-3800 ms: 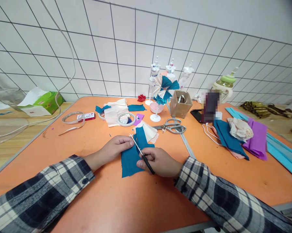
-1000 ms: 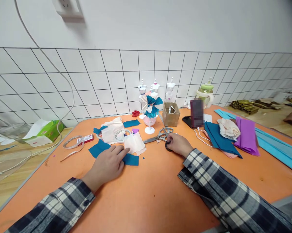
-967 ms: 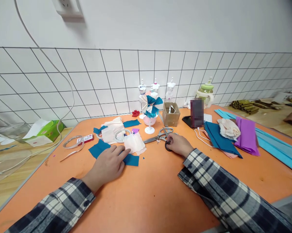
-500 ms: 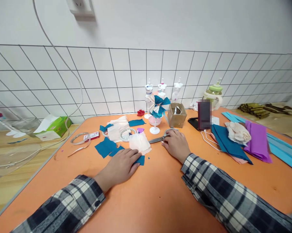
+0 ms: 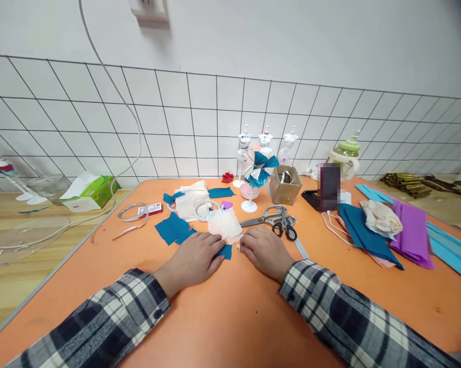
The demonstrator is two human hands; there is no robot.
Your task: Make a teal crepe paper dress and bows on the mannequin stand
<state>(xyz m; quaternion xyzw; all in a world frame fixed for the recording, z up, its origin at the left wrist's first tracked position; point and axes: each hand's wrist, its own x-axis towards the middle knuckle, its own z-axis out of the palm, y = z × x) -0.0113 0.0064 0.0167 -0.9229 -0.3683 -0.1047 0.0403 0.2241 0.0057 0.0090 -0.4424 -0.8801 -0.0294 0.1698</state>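
- Seen from the head camera, a person in plaid sleeves works at an orange table (image 5: 218, 319).
- The left hand (image 5: 191, 259) lies palm down, fingers extended, on a blue strip (image 5: 226, 252), pressing it rather than gripping; the strip's end shows beyond the fingertips.
- The right hand (image 5: 266, 253) rests on the table, fingertips bent beside a tiny white scrap (image 5: 238, 247); whether they pinch it, one cannot tell.
- A white sheet (image 5: 223, 225) spreads just beyond and between the hands, a larger blue piece (image 5: 171, 228) to the left.
- Black-handled scissors (image 5: 284, 222), ungripped, lie across large metal scissors (image 5: 258, 221) past the right hand.
- Farther back, a blue-and-white bow (image 5: 261, 166) tops a small stand (image 5: 249, 206) beside a brown box (image 5: 286, 190).
- Folded blue material (image 5: 363, 230) and purple material (image 5: 410, 230) lie at right.
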